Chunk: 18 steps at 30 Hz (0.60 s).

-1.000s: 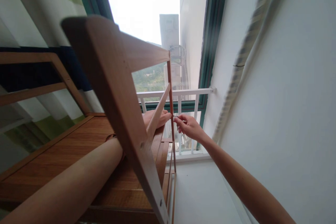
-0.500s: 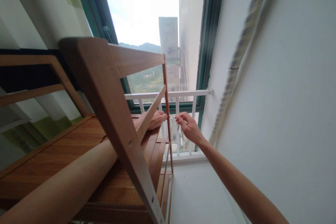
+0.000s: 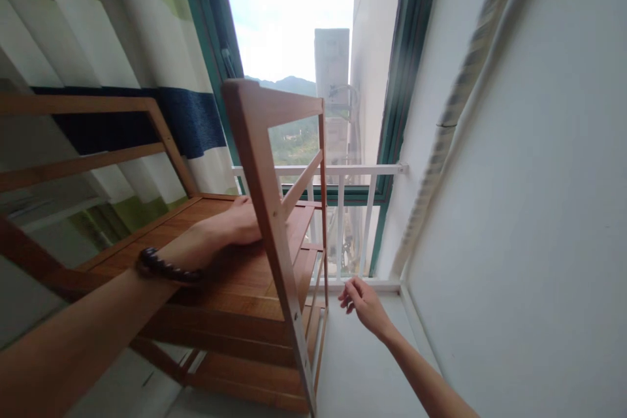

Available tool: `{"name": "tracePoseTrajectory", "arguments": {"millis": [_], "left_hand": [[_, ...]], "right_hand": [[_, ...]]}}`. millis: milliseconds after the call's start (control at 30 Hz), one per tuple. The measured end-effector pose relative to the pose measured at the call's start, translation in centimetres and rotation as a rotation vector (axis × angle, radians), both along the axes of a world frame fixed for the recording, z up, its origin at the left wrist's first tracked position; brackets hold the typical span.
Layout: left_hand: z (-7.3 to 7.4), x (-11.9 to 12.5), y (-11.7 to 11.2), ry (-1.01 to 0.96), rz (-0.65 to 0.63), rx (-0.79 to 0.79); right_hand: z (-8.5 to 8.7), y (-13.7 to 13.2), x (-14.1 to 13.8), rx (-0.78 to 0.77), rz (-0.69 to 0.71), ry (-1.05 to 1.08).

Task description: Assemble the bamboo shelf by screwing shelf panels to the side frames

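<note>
A wooden shelf rack (image 3: 235, 287) with slatted sides stands at the left and centre. My left hand (image 3: 242, 219) is low over its upper board, behind the near corner post (image 3: 259, 176). That post hides most of the fingers, so I cannot see what they do. A dark beaded bracelet (image 3: 166, 266) circles the left wrist. My right hand (image 3: 362, 304) hangs in the air to the right of the rack, apart from it. Its fingers are curled together, and anything between them is too small to make out.
Behind the rack are a white railing (image 3: 353, 170) and a green-framed window (image 3: 406, 59). A striped curtain (image 3: 189, 121) hangs at the left. On the right, a wrapped pipe (image 3: 458, 88) runs down the white wall (image 3: 548, 176). Lower boards (image 3: 245, 382) sit under the upper one.
My left hand has drawn back from the far post along the board. My right hand, which held a thin dark rod, has dropped lower. The view has shifted, showing more of the rack.
</note>
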State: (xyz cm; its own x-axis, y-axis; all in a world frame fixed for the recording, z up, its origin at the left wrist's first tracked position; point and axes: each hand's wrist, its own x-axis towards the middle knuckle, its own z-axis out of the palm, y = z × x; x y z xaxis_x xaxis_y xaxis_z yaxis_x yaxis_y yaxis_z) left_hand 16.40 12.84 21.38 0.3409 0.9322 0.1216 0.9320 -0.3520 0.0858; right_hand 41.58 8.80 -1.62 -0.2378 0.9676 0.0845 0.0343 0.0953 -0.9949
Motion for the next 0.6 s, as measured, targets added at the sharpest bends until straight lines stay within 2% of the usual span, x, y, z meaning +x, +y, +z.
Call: {"name": "tracePoseTrajectory", "arguments": {"millis": [100, 167, 233, 367, 467, 600], "left_hand": [[-0.4, -1.6, -3.3, 0.029, -0.022, -0.070], [-0.9, -1.7, -4.7, 0.061, 0.048, -0.053], [-1.3, -1.3, -5.4, 0.092, 0.096, -0.049], [-1.3, -0.3, -6.0, 0.072, 0.085, -0.014], [-0.7, 0.0, -7.0, 0.022, 0.112, 0.124], [-0.5, -0.9, -10.1, -0.142, 0.194, 0.277]], "right_hand": [[-2.0, -1.5, -0.1, -0.047, 0.056, -0.061], [-3.6, -2.5, -0.6, -0.103, 0.108, -0.142], [-5.7, -3.7, -1.2, -0.181, 0.202, -0.257], [-9.3, -6.2, -2.5, -0.269, 0.408, -0.480], [-10.0, -7.2, -3.2, -0.265, 0.455, -0.517], [-9.2, -7.6, -3.6, -0.146, 0.388, -0.650]]}}
